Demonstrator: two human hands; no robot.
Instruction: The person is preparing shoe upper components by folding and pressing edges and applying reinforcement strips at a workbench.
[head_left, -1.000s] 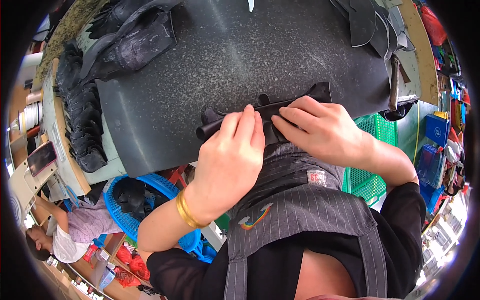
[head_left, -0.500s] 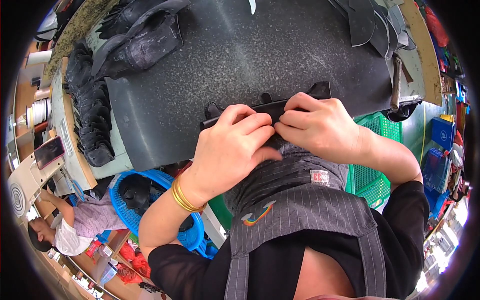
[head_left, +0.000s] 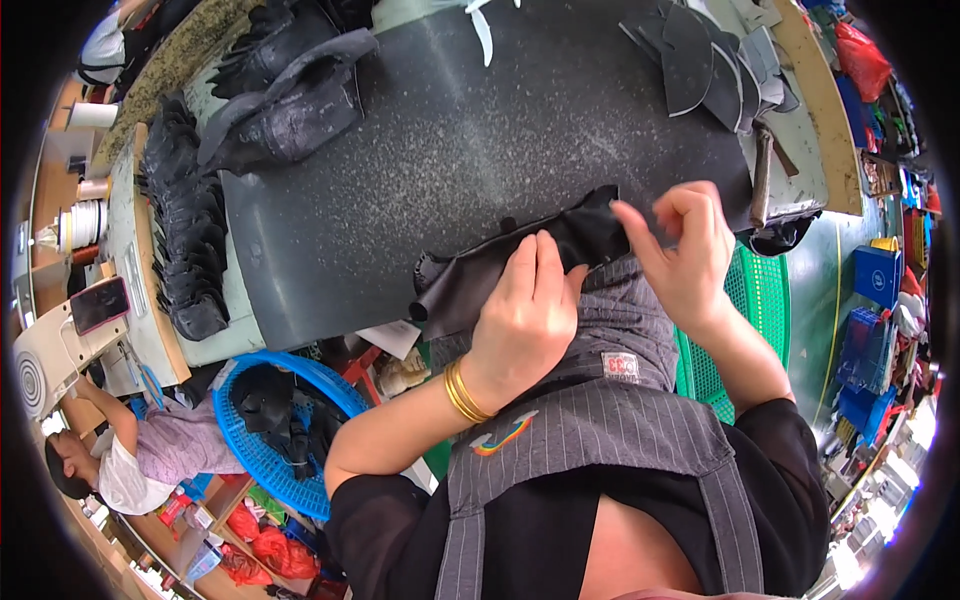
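Pale bench (head_left: 243, 322) top is showing around a broad, speckled dark mat (head_left: 380, 200), with a row of overlapping black pieces (head_left: 185, 220) lining its left side and a blue basket (head_left: 250, 475) standing below. Across the mat's near edge, a black sheet piece (head_left: 458, 285) is lying at a slant, its near side reaching toward the striped apron (head_left: 590, 420). Left hand (head_left: 525, 325) is resting over its middle, fingers straight and together — whether any material is being pinched beneath, I cannot tell. Right hand (head_left: 690, 255) is hovering by the piece's right end, thumb spread from curled fingers and gripping nothing; whether the thumb is touching that end is unclear.

The piece is looking thin, light and supple, creasing and curling readily, so it is probably bending rather than cracking under pressure. Its glossy face may be a little slippery — the raised right corner and the long far edge are offering the best holds, with flat fingers steadying the middle.
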